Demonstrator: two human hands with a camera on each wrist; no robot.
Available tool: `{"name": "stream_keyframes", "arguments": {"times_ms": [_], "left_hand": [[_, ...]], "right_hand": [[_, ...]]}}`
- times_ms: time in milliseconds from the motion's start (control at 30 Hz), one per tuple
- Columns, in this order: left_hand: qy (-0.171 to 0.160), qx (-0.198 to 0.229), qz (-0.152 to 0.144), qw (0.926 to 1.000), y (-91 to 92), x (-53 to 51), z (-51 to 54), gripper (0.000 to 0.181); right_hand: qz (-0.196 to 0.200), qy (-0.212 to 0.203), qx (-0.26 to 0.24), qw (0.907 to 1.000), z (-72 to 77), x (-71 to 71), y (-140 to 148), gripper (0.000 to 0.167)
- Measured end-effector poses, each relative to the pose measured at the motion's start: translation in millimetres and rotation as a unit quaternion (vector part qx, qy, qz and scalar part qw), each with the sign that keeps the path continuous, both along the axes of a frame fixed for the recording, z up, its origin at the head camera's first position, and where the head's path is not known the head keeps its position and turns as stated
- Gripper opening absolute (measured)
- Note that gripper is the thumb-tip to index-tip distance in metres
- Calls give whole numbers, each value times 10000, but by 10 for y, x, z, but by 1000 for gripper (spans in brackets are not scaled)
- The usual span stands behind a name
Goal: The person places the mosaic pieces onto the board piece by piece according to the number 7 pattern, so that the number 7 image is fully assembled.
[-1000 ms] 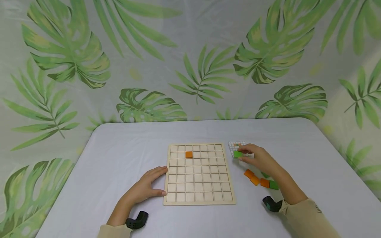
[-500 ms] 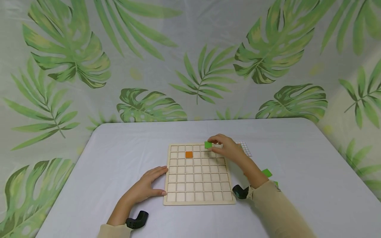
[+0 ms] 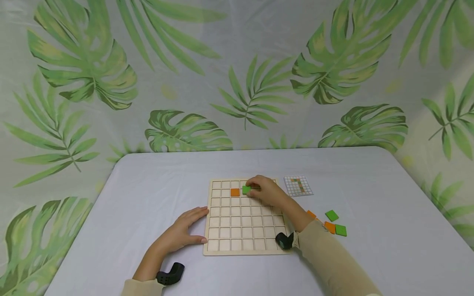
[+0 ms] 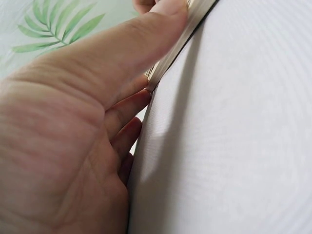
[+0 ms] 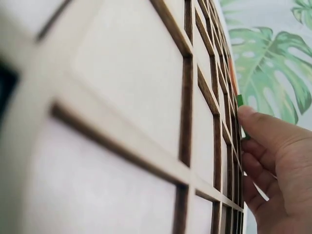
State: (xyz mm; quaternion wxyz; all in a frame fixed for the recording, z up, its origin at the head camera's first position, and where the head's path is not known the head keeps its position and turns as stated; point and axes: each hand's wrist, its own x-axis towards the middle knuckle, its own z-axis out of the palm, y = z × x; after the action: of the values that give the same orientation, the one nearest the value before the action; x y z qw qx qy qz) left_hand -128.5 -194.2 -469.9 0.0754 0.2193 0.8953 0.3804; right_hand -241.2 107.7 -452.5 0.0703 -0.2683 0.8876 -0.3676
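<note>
A wooden grid board [image 3: 237, 222] lies on the table, with an orange square tile [image 3: 235, 192] in a cell of its second row from the far edge. My right hand [image 3: 264, 191] pinches a green square tile [image 3: 246, 190] just to the right of the orange one, over the same row. In the right wrist view the thumb and fingers of the right hand [image 5: 278, 165] grip the green tile's edge at the board's surface. My left hand [image 3: 185, 230] rests along the board's left edge; its fingers and thumb [image 4: 161, 14] touch that edge.
A small pattern card [image 3: 298, 186] with a printed grid and coloured squares lies right of the board. Nearer me are loose tiles: a green tile [image 3: 332, 215], another green tile [image 3: 340, 230] and an orange tile [image 3: 329, 227], others partly behind the right forearm.
My right hand has carried the green tile leftward from over the pattern card to the board, beside the orange tile. The left hand has stayed at the board's edge.
</note>
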Motion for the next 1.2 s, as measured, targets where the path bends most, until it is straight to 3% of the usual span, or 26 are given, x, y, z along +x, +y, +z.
{"name": "stream_keyframes", "arguments": {"times_ms": [367, 567, 733, 967, 1200], "left_hand": [[-2, 57, -16, 10000, -6, 5, 1, 83], [-33, 85, -11, 10000, 6, 13, 11, 83], [-9, 76, -4, 10000, 5, 2, 10, 83], [24, 53, -46, 10000, 1, -6, 6, 83], [-12, 46, -46, 10000, 4, -3, 10, 83]], "right_hand": [[347, -155, 131, 9992, 6, 31, -3, 35], [182, -266, 79, 9995, 106, 90, 75, 47], [-26, -123, -111, 9999, 221, 146, 274, 52], [-228, 433, -97, 9988, 309, 331, 661, 54], [-587, 320, 118, 9977, 225, 590, 1003, 57]]}}
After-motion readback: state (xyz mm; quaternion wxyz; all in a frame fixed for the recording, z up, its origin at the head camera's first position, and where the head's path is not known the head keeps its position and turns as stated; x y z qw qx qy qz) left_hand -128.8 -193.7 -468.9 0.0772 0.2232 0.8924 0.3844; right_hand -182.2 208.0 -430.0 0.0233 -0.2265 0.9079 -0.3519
